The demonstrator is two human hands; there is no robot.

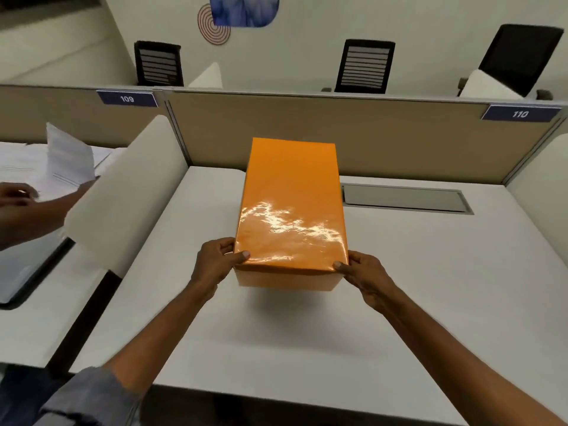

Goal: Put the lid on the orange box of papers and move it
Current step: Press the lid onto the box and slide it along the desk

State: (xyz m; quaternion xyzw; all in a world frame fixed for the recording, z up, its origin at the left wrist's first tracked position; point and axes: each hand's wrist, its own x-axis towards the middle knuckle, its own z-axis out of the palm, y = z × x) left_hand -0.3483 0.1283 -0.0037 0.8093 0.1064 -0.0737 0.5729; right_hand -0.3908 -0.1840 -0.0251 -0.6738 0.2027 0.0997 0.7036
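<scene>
Currently the orange box (292, 210) sits on the white desk (430, 302), lengthwise away from the wearer, with its glossy orange lid (292, 195) already seated on top. A paler band of the box body shows below the lid at the near end. No brand or print is legible on the lid; only glare marks its surface.

Left hand (215, 265): closed around the near left corner of the box, thumb pressed on the lid's top edge, fingers wrapped along the side.

Right hand (365, 278): closed around the near right corner of the box, thumb on the lid's edge, fingers along the side.

Behind the box stands a tan partition (399, 136). Two blue tags are fixed along its top rail: one reading "109" (127, 98) to the left of the box, one reading "110" (520, 113) to the right. A grey cable hatch (405, 198) lies flush in the desk just right of the box. Left of the box, past a white divider (129, 192), another person's hand (18, 195) touches loose paper sheets (67, 158); their print is too small to read.
</scene>
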